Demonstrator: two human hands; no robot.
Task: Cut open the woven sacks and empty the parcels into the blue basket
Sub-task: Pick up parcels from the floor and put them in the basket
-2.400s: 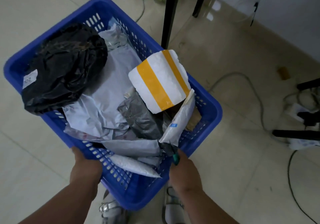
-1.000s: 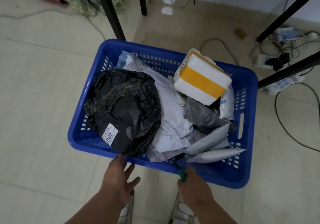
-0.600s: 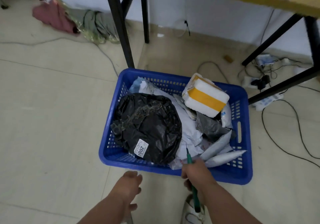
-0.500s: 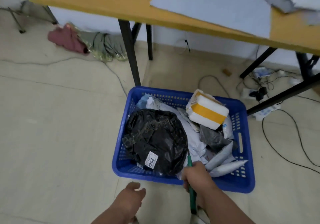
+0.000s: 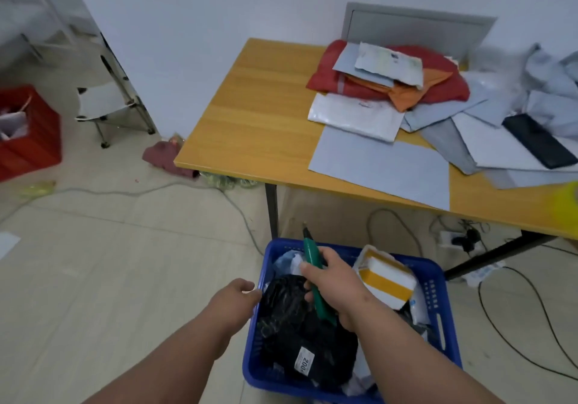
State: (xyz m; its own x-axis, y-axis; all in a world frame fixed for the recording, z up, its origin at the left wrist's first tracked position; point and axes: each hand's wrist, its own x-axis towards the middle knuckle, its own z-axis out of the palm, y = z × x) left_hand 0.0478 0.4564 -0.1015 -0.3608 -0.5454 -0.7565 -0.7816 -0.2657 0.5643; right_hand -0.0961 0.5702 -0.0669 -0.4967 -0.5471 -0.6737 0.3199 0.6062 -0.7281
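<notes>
The blue basket [image 5: 450, 350] stands on the floor at the bottom of the head view, full of parcels: a black bag with a white label [image 5: 294, 331] and a white foam box with a yellow band [image 5: 386, 277]. My right hand [image 5: 337, 284] hovers above the basket and grips a green-handled cutter [image 5: 314, 267], blade end pointing up and away. My left hand [image 5: 233, 302] hangs beside the basket's left rim, fingers loosely curled, holding nothing.
A wooden table [image 5: 266, 122] stands behind the basket, with red and orange bags [image 5: 387, 81], grey mailers [image 5: 381, 166] and a dark phone [image 5: 539, 141] on it. A red crate [image 5: 28, 131] sits at far left. Cables [image 5: 531, 303] trail on the floor at right.
My view has lifted from the basket to the table top. My right hand has risen over the basket with the cutter. My left hand has let go of the basket rim.
</notes>
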